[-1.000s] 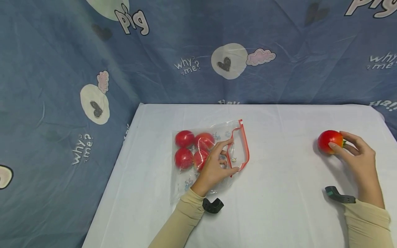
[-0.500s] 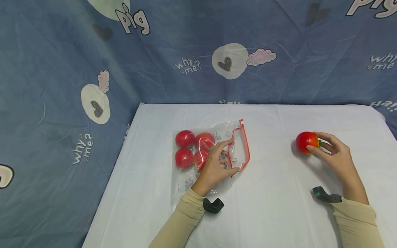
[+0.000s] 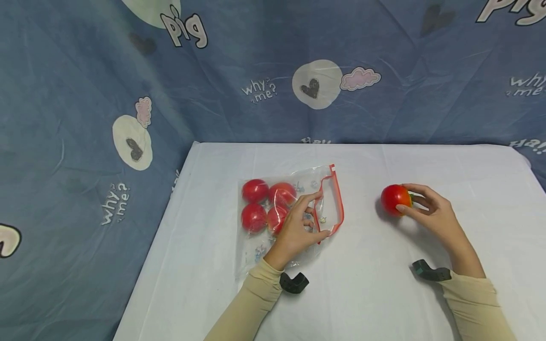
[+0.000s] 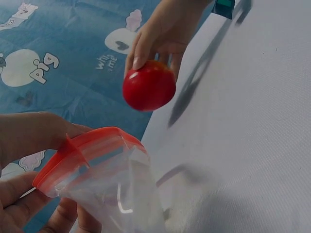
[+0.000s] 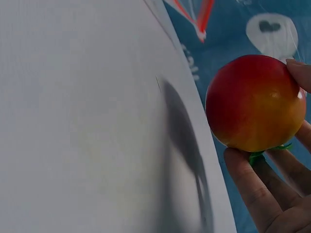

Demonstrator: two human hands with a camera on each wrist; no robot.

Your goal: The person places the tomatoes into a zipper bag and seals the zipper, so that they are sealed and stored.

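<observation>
A clear zip bag with a red zip edge lies on the table, several red tomatoes inside it. My left hand holds the bag at its mouth, thumb and fingers keeping the two red lips apart; the left wrist view shows this gap at the red rim. To the right, my right hand grips a single shiny tomato by its leafy end, just above the table. The right wrist view shows that tomato orange-yellow near the green calyx, with thumb and fingers around it.
A white cloth covers the table. Behind it and at the left hangs a blue printed curtain. Each wrist wears a dark camera mount, one near the left sleeve and one by the right sleeve.
My right hand has carried its tomato leftward across the table, nearer the bag. The left hand and the bag have stayed in place.
</observation>
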